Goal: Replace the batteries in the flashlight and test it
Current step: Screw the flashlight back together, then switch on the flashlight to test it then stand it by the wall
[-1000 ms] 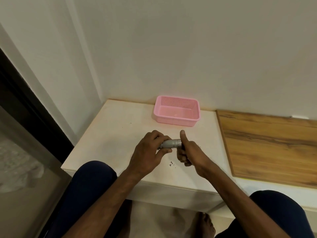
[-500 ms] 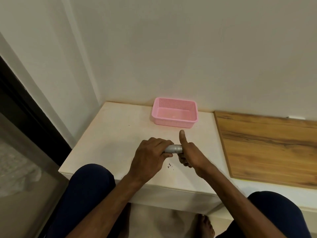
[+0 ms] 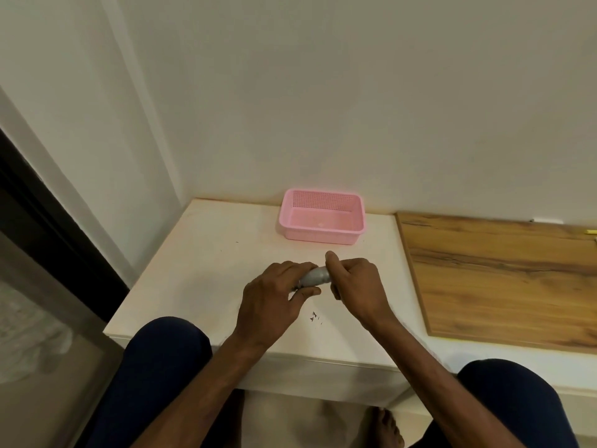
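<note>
A small silver-grey flashlight [image 3: 315,275] is held level above the white table [image 3: 206,266], between both hands. My left hand [image 3: 274,299] wraps its left end, fingers curled over the barrel. My right hand [image 3: 355,286] grips its right end, thumb laid over the top. Only the middle of the barrel shows; both ends are hidden in the hands. No batteries are visible.
A pink mesh basket [image 3: 322,216] stands at the back of the table against the wall. A wooden board [image 3: 504,276] lies to the right. Small dark specks [image 3: 315,317] lie on the table under the hands. My knees flank the table's front edge.
My right hand has turned over the flashlight, the thumb dropping from pointing up to lying across the barrel. The left hand's fingers have shifted on the barrel. The flashlight stays in place.
</note>
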